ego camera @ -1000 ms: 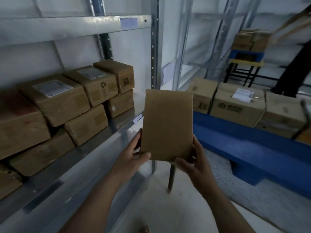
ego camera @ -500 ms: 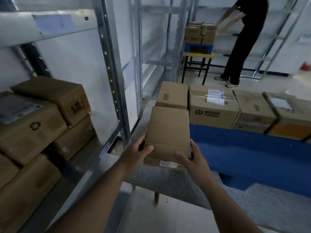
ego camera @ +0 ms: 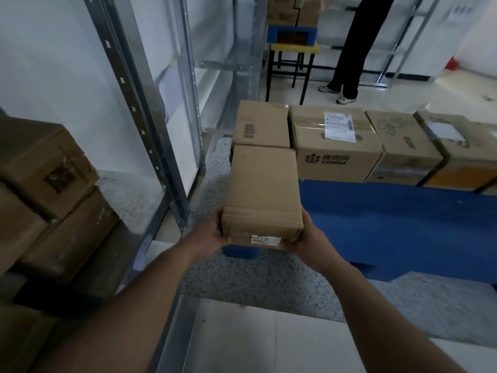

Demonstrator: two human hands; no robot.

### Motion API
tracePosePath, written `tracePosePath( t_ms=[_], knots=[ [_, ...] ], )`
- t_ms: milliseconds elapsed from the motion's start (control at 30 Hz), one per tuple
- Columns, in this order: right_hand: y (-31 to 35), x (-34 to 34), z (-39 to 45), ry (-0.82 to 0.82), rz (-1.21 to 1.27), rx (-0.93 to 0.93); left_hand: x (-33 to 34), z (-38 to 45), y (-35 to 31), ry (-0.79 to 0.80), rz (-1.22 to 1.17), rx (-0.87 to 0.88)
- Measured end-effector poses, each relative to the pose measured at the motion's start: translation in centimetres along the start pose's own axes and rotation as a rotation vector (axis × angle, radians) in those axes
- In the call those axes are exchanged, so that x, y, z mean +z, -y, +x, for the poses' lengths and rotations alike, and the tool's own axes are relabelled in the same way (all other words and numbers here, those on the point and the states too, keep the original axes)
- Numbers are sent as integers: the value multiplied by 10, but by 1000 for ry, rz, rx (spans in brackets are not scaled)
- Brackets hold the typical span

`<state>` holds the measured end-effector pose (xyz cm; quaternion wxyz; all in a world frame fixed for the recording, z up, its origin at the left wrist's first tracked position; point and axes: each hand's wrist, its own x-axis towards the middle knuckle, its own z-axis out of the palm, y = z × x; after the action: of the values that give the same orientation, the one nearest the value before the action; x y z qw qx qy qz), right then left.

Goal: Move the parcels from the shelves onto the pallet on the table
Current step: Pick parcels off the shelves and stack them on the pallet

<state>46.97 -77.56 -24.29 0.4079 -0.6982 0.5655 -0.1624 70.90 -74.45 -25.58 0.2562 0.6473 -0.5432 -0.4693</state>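
Now carrying: both hands, left hand (ego camera: 208,235) and right hand (ego camera: 309,239), gripping cardboard parcel (ego camera: 262,195) by its near corners.
Done: four parcels (ego camera: 336,146) sitting on blue pallet (ego camera: 390,219).
Left: shelf parcels (ego camera: 45,168) waiting, maybe more unseen.

storeroom | metal shelving (ego camera: 150,125) | cardboard parcels (ego camera: 336,146) (labelled) | blue pallet (ego camera: 403,224)

The held parcel (ego camera: 263,195) hides both hands' fingers and the blue pallet's (ego camera: 403,224) near-left corner, its small label (ego camera: 265,240) unreadable, while the frame's top edge crops the standing person (ego camera: 355,44).
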Motion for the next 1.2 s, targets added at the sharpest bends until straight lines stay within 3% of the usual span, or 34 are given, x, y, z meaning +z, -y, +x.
tracePosePath(
  t_ms=[667,933,1033,1200],
  knots=[
    [2,17,14,-60,-113,7,-9,11,7,-29,112,-16],
    [-6,9,-2,-89,-209,44,25,-44,0,-334,67,-27],
    [-6,10,-35,-177,-239,-39,47,-78,7,-472,48,-67],
    [-6,18,-83,-127,-324,-170,101,-131,-6,-610,32,-88]
  ],
)
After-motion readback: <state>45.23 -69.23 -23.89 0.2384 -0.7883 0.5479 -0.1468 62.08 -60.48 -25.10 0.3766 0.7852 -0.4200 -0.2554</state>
